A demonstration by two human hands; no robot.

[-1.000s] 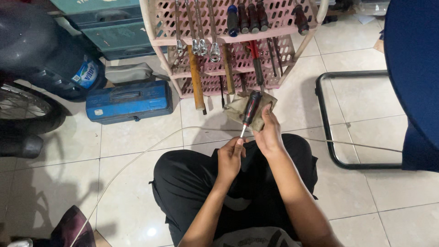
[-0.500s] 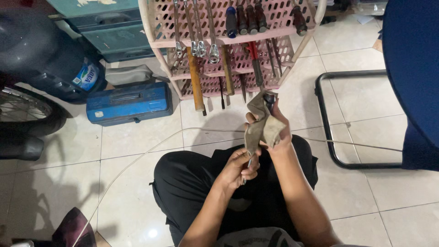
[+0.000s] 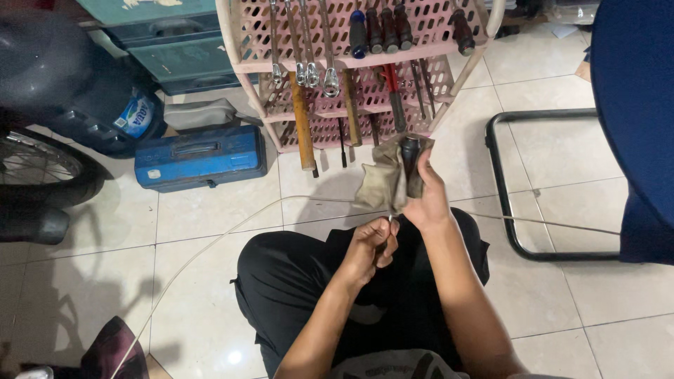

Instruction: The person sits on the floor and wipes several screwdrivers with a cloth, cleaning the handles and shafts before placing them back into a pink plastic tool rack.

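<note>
**Rag wrapped round a screwdriver, both hands on it**

Someone sits cross-legged on the pale tiled floor, in black trousers, working just above the lap. The right hand has its fingers curled tight round a grubby beige rag, and inside that rag sits the dark handle of a screwdriver, its butt end poking out toward twelve o'clock. The left hand, at about seven o'clock from the right one and very close to it, has fingertips drawn together in a pinch on the thin metal shaft at the lower end; the tip itself is hidden under the fingers.

Straight ahead at twelve o'clock stands a pink perforated rack, hung with spanners, wooden-handled tools and more screwdrivers. Toward ten o'clock a blue metal toolbox lies flat on the tiles, a grey pouch behind it. A thin pale hose runs across the floor from eight o'clock, passing behind the hands. At three o'clock is a black tubular chair frame, and at nine o'clock a spoked wheel
</note>
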